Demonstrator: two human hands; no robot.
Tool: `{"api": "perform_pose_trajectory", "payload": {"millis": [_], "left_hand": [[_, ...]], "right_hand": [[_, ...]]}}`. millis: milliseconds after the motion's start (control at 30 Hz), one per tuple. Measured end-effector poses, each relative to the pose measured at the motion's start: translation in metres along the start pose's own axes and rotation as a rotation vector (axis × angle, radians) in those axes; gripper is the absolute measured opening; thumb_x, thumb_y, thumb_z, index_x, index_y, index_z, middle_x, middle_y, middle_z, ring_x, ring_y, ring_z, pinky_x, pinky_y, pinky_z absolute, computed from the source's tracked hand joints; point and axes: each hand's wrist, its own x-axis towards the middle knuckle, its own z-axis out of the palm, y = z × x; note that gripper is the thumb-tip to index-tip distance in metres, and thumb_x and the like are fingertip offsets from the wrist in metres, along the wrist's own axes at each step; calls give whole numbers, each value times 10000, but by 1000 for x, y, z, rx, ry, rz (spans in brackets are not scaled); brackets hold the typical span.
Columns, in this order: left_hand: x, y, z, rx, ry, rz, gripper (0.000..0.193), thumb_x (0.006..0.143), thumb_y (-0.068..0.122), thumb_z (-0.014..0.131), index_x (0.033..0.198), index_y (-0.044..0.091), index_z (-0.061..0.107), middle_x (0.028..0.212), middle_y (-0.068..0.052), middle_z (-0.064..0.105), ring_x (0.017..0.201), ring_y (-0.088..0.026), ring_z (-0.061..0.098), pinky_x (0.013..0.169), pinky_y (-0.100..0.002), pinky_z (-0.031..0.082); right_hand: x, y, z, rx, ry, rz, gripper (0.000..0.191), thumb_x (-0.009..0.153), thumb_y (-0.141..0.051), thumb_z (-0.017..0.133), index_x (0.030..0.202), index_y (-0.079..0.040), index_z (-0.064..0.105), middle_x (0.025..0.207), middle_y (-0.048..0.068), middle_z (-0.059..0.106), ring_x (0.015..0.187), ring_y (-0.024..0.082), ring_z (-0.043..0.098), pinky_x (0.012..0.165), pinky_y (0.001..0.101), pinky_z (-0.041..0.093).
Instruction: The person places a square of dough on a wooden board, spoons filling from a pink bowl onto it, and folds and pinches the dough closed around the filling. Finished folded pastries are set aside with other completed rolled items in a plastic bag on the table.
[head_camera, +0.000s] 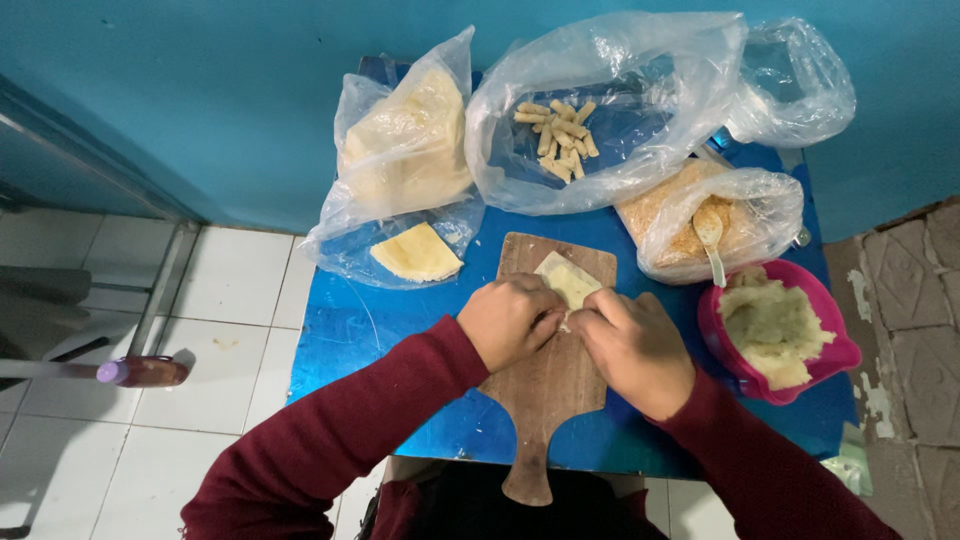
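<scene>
Pressing down together on the near end of a pale, thin rectangular pastry sheet (568, 278), the left hand (510, 320) and the right hand (632, 350) are meeting at the middle of a brown wooden paddle-shaped cutting board (545, 395), which is lying on a small blue table (350, 330). Both hands are curling their fingers closed over the sheet's near edge, pinching it, while the far end is lying flat and uncovered on the board; whatever may be tucked under the fingers is hidden. A clear plastic bag holding a stack of pale sheets (405, 140) is sitting at the table's back left, with one loose folded sheet (416, 252) in front of it. A wide clear bag holding short pale finished rolls (556, 135) is resting behind the board, a bag of golden crumbs with a white spoon (710, 240) to its right, and a pink plastic bowl of pale mashed filling (775, 325) near the right hand. Judging by how thin the sheet looks, pinching too hard could be tearing it, and the bowl, sitting close to the table's right edge, could be getting knocked by the right elbow.
</scene>
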Motion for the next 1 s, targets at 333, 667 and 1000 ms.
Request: {"api": "perform_pose_trajectory", "payload": {"millis": [333, 667, 1000], "left_hand": [[0, 3, -2, -28, 7, -22, 136, 891, 187, 680, 929, 69, 736, 865, -119, 703, 857, -336, 691, 719, -454, 563], [-1, -2, -2, -32, 7, 56, 148, 866, 175, 688, 955, 75, 753, 897, -120, 692, 893, -328, 686, 764, -443, 563], [-2, -1, -9, -114, 37, 70, 185, 885, 110, 670, 1050, 30, 698, 936, -168, 681, 909, -379, 662, 809, -464, 541]], "right_hand": [[-14, 4, 11, 209, -61, 321, 78, 869, -162, 718, 920, -113, 683, 946, 82, 660, 803, 347, 671, 660, 441, 516], [-9, 13, 1, 227, 63, 286, 121, 892, -146, 713, 992, -93, 672, 939, 75, 677, 864, 324, 691, 704, 409, 527], [1, 8, 11, 245, 77, 232, 74, 869, -150, 738, 912, -100, 706, 914, 59, 712, 804, 304, 679, 670, 401, 484]]}}
